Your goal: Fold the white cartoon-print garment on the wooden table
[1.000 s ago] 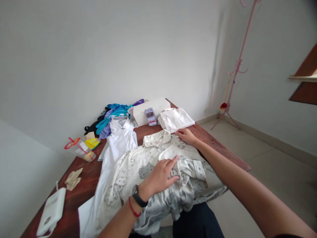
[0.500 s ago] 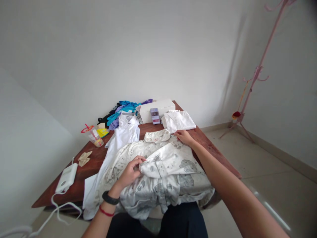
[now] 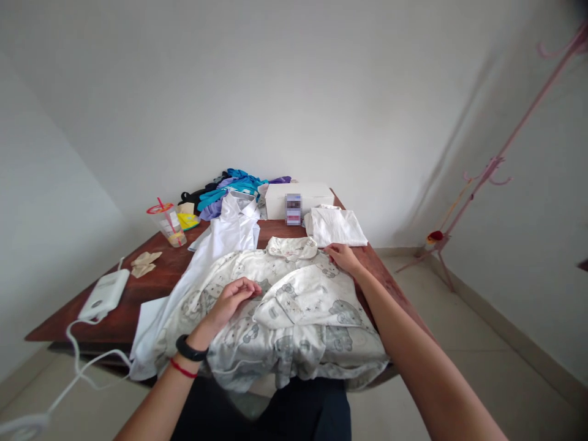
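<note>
A white pajama shirt [image 3: 294, 343] with a grey bear print lies in front of me, its collar toward the wall and its lower part hanging over the table's front edge. One sleeve is folded across its front. My right hand [image 3: 342, 256] pinches the shirt at the shoulder, right of the collar. Over the left half of the shirt, just beside the folded sleeve's cuff, my left hand [image 3: 234, 298] is loosely bent with nothing seen in it. Whether its fingertips touch the cloth is hard to make out.
A white collared shirt [image 3: 229, 226] lies left on the wooden table [image 3: 172, 272]. Behind are piled clothes [image 3: 239, 188], a white box [image 3: 312, 195] and folded white cloth [image 3: 337, 226]. A plastic cup [image 3: 169, 226] and white corded device [image 3: 105, 294] stand left; a pink coat rack [image 3: 519, 131], right.
My left hand has let go of the sleeve's cuff and drawn slightly left and away. My right hand stays at the shoulder. The view has shifted a little.
</note>
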{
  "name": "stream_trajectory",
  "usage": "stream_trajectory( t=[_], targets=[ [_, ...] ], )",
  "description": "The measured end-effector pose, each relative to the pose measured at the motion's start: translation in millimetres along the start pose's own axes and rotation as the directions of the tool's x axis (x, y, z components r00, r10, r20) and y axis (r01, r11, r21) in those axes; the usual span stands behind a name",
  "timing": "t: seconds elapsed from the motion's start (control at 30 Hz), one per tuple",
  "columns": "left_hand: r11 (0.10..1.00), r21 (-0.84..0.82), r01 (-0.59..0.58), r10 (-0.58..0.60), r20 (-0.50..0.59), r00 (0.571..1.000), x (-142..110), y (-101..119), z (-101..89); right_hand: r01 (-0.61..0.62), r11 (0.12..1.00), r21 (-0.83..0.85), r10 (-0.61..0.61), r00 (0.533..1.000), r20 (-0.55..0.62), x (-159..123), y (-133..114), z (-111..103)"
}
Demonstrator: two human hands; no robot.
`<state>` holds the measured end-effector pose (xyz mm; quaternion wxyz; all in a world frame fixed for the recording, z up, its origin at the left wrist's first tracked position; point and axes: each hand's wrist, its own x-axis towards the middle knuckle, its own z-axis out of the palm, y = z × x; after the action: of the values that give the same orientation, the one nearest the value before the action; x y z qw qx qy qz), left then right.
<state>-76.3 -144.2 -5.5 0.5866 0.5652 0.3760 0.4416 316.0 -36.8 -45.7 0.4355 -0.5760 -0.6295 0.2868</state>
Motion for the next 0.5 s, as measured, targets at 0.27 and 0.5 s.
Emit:
stream_trajectory(
  t=[0.27,0.5],
  targets=[
    [0.992,0.094,-0.085,0.082,0.044,0.996,5.1,-8.8,-1.5,0.006,1.0,-0.022,-0.006,1.0,0.011,-3.1,-5.8,0.1],
    [0.885,0.423,-0.196,0.167,0.105,0.98,-0.7,-9.2,3.2,-0.001,0.999,-0.045,0.002,1.0,0.016,-3.8,-5.6,0.9]
  ],
)
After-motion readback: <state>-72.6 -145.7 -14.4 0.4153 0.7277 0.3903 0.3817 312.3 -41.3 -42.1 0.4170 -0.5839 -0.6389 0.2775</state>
